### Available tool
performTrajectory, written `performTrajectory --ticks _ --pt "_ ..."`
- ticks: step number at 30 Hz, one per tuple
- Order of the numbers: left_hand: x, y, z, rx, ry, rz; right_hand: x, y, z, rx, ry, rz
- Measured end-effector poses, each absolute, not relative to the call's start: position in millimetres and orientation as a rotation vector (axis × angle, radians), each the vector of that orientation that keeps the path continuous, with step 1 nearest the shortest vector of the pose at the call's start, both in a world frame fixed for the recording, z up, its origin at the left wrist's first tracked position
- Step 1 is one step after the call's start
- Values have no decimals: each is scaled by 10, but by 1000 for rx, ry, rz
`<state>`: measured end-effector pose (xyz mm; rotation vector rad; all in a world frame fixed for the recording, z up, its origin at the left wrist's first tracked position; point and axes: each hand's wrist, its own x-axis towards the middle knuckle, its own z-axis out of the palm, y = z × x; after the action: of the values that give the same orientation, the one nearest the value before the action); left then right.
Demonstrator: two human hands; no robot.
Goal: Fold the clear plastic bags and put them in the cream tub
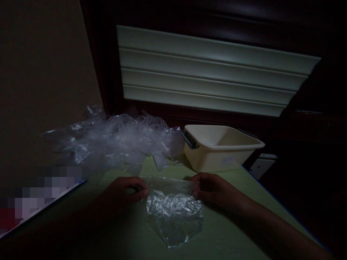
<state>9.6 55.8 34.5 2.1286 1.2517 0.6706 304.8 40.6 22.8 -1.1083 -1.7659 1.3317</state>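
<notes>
A clear, crinkled plastic bag [175, 213] is spread out over the green table, its upper edge between my two hands. My left hand [127, 191] pinches the bag's upper left corner between thumb and fingers. On the other side, my right hand [210, 187] has its thumb and fingers closed on the upper right edge. Behind my left hand lies a large heap of clear plastic bags [121, 139]. A cream plastic basin [217, 157] with dark handles stands beyond my right hand, and no contents show in it.
The green table [230, 231] has a blue edge at the right. A pale slatted panel [203, 72] in a dark frame rises behind it. A white device [262, 166] is beside the basin, past the table's edge. A partly pixelated flat object [40, 206] lies at the left.
</notes>
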Motion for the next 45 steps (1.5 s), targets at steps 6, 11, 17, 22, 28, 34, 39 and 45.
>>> performTrajectory --ticks 6,11,17,22,28,34,39,45 --pt "45 566 328 2121 1239 657 3047 405 232 -1158 -1808 1245" --pt "16 591 277 2130 1221 651 3036 403 233 -1149 -1810 1224" --pt "37 594 295 2152 1195 662 3024 383 230 -1113 -1783 1261" --pt "35 576 295 2169 1185 672 3010 383 202 -1109 -1801 1240" --pt "38 586 231 2154 1217 728 2993 385 208 -1175 -1819 1159" --pt "28 559 267 2143 1188 745 3020 386 208 -1186 -1862 1103" --pt "15 558 215 2186 1174 804 3015 345 282 -1187 -1925 1064" --pt "39 508 244 2339 983 827 2993 284 362 -1183 -2029 911"
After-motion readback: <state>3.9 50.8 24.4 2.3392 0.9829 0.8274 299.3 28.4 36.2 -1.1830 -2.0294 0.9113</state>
